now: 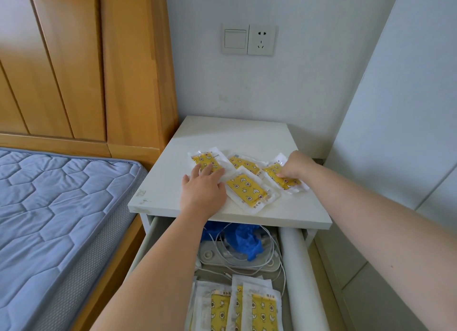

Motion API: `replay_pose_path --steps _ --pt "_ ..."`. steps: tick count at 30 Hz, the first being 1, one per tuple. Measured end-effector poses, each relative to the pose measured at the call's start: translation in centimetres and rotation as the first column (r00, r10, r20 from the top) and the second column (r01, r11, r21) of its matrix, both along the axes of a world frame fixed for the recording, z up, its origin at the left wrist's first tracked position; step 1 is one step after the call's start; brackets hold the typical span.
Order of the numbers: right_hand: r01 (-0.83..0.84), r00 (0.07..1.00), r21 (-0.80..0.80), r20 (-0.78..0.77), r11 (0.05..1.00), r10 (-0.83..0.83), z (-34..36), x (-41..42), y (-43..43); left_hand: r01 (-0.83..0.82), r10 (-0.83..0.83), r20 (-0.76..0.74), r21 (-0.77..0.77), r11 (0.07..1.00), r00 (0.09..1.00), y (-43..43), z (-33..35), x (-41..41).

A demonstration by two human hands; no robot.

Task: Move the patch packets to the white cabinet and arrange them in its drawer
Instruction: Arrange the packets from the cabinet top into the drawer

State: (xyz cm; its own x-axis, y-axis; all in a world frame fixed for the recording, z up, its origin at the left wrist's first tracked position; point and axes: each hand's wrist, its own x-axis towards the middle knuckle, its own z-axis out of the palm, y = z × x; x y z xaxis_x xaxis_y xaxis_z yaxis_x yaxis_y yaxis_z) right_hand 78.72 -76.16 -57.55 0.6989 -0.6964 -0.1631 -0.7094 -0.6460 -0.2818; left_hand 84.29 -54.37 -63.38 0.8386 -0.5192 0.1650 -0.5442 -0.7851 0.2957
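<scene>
On the white cabinet (160,187), outer patch packets (206,159) beneath fingers (211,171).

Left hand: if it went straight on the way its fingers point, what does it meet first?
The far-left yellow star-printed patch packet: the left hand's straight fingers lie on its near end. Past it looks like bare white cabinet top, then the wall; depth is unclear.

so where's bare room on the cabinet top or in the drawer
Bare: the back strip of the white cabinet top toward the wall, and its front-left corner beside the bed. Crowded: the middle, where four yellow patterned patch packets lie, left hand and right hand on the outer two; the drawer holds blue crumpled plastic, white cables and more packets.
</scene>
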Motion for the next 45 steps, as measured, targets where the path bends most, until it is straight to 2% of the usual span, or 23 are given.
replay_pose_path --steps 2,5,10,13,16,18,20,22,23,25,26,28,34,38,41,45 --pt "-0.039 0.999 -0.001 0.000 0.999 0.039 0.1 0.0 0.5 -0.003 0.003 0.001 0.001 1.000 1.000 0.0 0.1 -0.1" --pt "-0.030 0.996 0.048 -0.087 0.998 0.034 0.4 -0.3 0.8 -0.008 0.008 0.002 -0.002 1.000 1.000 0.0 0.2 0.0" --pt "0.104 0.993 0.268 0.033 0.958 -0.117 0.5 -1.5 0.1 -0.009 0.009 0.000 -0.008 1.000 1.000 0.0 0.1 0.1" --pt "0.151 0.926 0.523 0.222 0.839 -0.305 -0.4 -1.2 -1.7 -0.012 0.012 0.002 -0.016 1.000 1.000 0.0 0.1 0.1" --pt "0.059 0.793 0.760 0.358 0.647 -0.493 0.9 -1.4 -1.0 -0.012 0.012 0.007 -0.027 1.000 1.000 -0.1 0.0 0.2" --pt "-0.056 0.816 0.850 0.342 0.524 -0.467 2.7 -2.0 0.9 -0.013 0.013 0.009 -0.033 0.999 1.000 -0.1 -0.1 0.2" --pt "-0.099 0.896 0.874 0.286 0.476 -0.339 3.6 -2.2 2.6 -0.016 0.016 0.001 -0.040 0.999 1.000 0.0 -0.1 0.3" --pt "-0.108 0.958 0.847 0.228 0.521 -0.173 3.4 -2.0 4.6 -0.021 0.021 -0.002 -0.050 0.999 1.000 0.0 -0.1 0.3" --pt "-0.099 0.974 0.793 0.201 0.601 -0.106 2.8 -1.7 5.4 -0.023 0.022 -0.003 -0.055 0.998 1.000 0.0 -0.1 0.3" --pt "-0.069 0.992 0.551 0.126 0.832 -0.001 1.5 -1.1 6.4 -0.023 0.023 -0.008 -0.066 0.998 1.000 0.0 -0.1 0.4" --pt "-0.070 0.995 0.406 0.094 0.911 0.035 1.1 -1.1 6.7 -0.022 0.022 -0.010 -0.068 0.997 1.000 0.0 -0.1 0.4" --pt "-0.062 0.997 0.259 0.062 0.964 0.048 0.5 -1.3 6.9 -0.020 0.020 -0.011 -0.071 0.997 1.000 0.0 -0.1 0.4" --pt "-0.052 0.998 0.263 0.044 0.963 0.042 0.3 -1.3 6.5 -0.018 0.018 -0.009 -0.074 0.997 1.000 0.0 -0.1 0.4" --pt "-0.037 0.999 0.354 0.021 0.934 0.032 0.4 -1.1 5.9 -0.022 0.021 -0.008 -0.079 0.997 1.000 0.0 -0.2 0.4" --pt "-0.001 0.999 0.483 0.047 0.876 -0.025 -0.1 -1.0 5.7 -0.022 0.022 -0.011 -0.084 0.996 1.000 0.0 -0.1 0.4" --pt "-0.033 0.988 0.665 0.132 0.746 -0.074 -0.1 -1.6 5.8 -0.021 0.018 -0.023 -0.116 0.993 1.000 0.0 -0.2 0.5"
